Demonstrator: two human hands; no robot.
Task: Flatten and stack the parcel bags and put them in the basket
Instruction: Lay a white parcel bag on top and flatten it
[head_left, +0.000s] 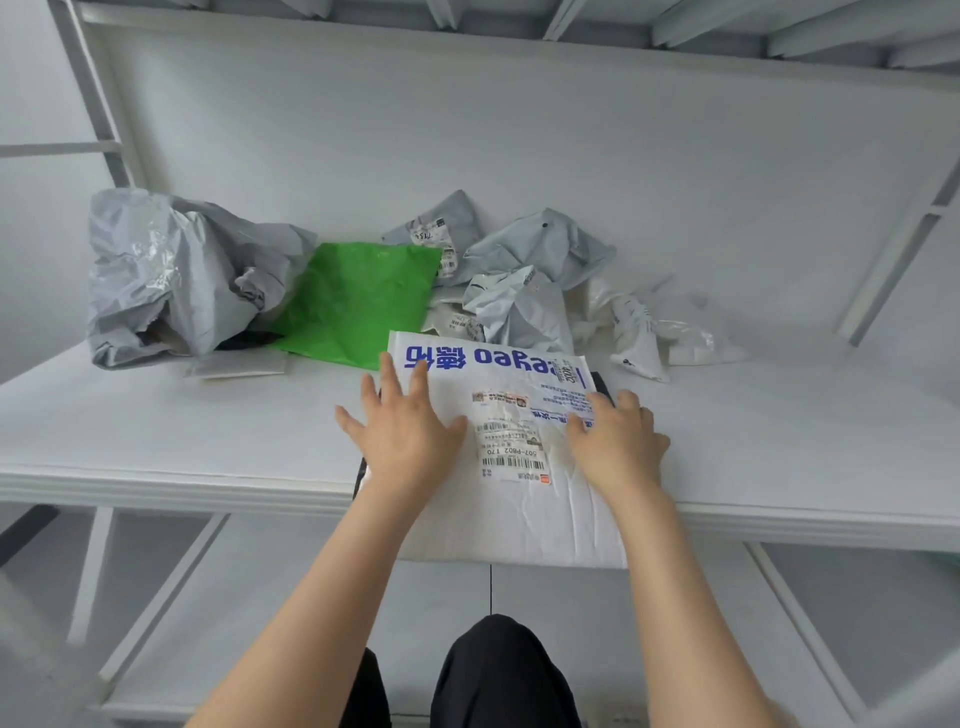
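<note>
legs: black trousers (498, 670) at the bottom of the view, below the desk edge.
arms: two bare forearms reach forward onto the desk.
desk (156, 431): white flat top, its near edge running across the view. White frame bars show under and above it.
white parcel bag (519, 509): lies flat at the near middle of the desk with blue print across its far end. Its near end hangs over the desk edge. Creased but mostly smooth.
left hand (402, 431): palm down, fingers straight and spread, pressing on the bag's left edge. The outer fingers reach past the bag over the desk. It grips nothing.
right hand (615, 441): palm down, fingers straight and slightly spread, pressing on the right side of the same bag. It grips nothing.
shipping label (511, 452): stuck on the bag between the two hands, barcode visible.
dark strip (602, 382): shows under the bag at its far right corner. Cannot tell what it is.
green bag (358, 301): fairly flat, just behind and left of the white parcel bag.
flat white piece (239, 366): small, on the desk left of the green bag.
big grey bag (171, 275): crumpled and puffed up at the left end of the pile, against the green bag.
grey bags (540, 244): crumpled heap behind and right of the green bag, some with labels.
white bags (644, 327): crumpled, at the right end of the pile, apart from the hands.
</note>
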